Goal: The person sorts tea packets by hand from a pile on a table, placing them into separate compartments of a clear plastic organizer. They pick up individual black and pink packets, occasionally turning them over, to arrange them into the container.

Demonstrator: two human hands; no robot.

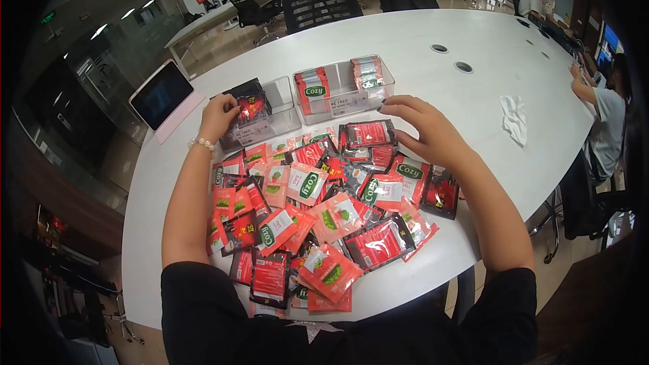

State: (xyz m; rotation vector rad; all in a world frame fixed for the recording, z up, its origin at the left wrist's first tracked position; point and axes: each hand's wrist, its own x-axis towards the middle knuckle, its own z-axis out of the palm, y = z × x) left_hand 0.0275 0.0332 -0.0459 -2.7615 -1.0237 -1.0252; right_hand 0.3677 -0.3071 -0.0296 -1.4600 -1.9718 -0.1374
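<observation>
One hand (220, 115), the left, fingers bent at the tops of black-and-red sachets (251, 106) inside the left clear bin (282, 122), grip impossible to tell. Other hand (427, 128), the right, unclenched with fingers spread, near the corner of the right clear bin (348, 103), home to two upright stacks of Cozy sachets (313, 88). Between the forearms, in front of both bins, a loose heap of pink, red and black-edged sachets (305, 184) across the white tabletop (419, 40). At left, a tablet (162, 96) in a pink cover; at right, a crumpled white tissue (514, 120). Farther off, a seated person (608, 125) in a pale top and black mesh chairs (322, 10).
</observation>
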